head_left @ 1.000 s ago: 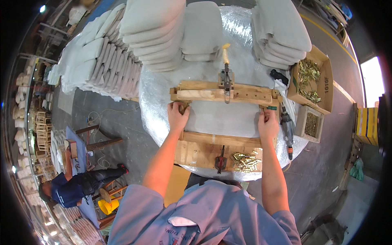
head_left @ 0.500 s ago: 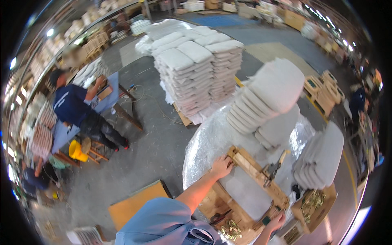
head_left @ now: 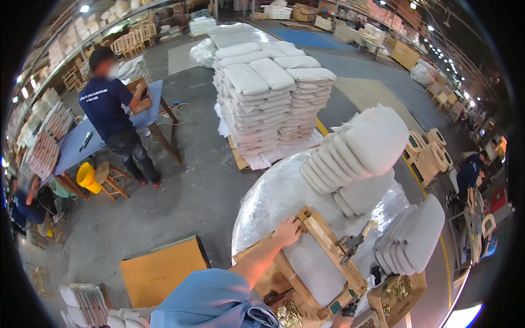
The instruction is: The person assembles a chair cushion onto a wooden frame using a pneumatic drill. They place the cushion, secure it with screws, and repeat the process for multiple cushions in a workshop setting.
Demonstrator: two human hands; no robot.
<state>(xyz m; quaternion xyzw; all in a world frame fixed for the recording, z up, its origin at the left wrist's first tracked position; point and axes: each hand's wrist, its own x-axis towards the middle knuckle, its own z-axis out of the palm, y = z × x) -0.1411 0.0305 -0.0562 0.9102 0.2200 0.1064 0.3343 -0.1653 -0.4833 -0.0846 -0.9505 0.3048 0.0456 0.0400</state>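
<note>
Head view: left hand [head_left: 287, 233] still grips the wooden frame [head_left: 327, 237]; right hand [head_left: 343, 322] has moved off, grip unclear.

The right hand [head_left: 343, 321] has moved off the end of the wooden frame [head_left: 325, 235] and is now low down by a dark tool [head_left: 350, 308]. The head has turned from looking straight down, so much more of the big room shows, and the far worker's brown box [head_left: 143, 102] looks tipped up.
</note>
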